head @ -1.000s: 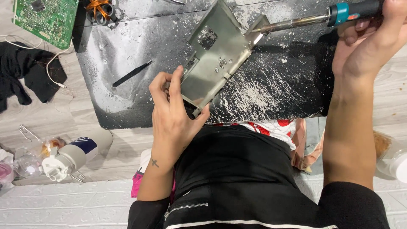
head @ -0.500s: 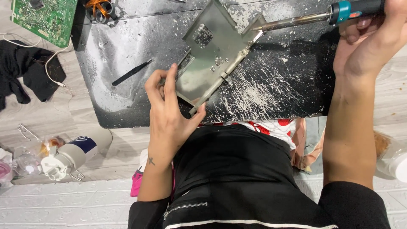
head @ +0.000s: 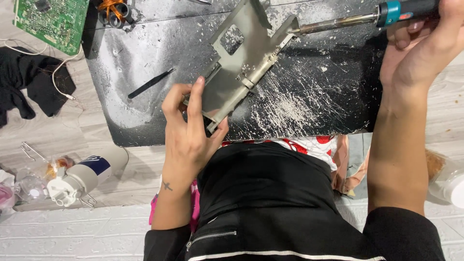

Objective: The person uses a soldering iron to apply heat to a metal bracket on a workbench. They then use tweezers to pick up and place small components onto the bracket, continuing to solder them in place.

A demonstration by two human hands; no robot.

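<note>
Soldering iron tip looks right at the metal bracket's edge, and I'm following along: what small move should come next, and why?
Probably ease the soldering iron tip onto the corner of the metal bracket, since it sits right at that edge. The left hand already grips the bracket's lower end and the right hand holds the handle.

white bottle (head: 79,176), dark-blue label, lower left

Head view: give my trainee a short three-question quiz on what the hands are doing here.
1. True or false: the left hand grips the metal bracket by its lower end.
2. What touches the bracket's upper right edge? A) tweezers B) soldering iron C) circuit board
3. Fill in: the black tweezers lie on the ___ work mat, left of the bracket.

Key:
1. True.
2. B, the soldering iron, held in the right hand.
3. Black; the work mat is speckled with white debris.
</note>
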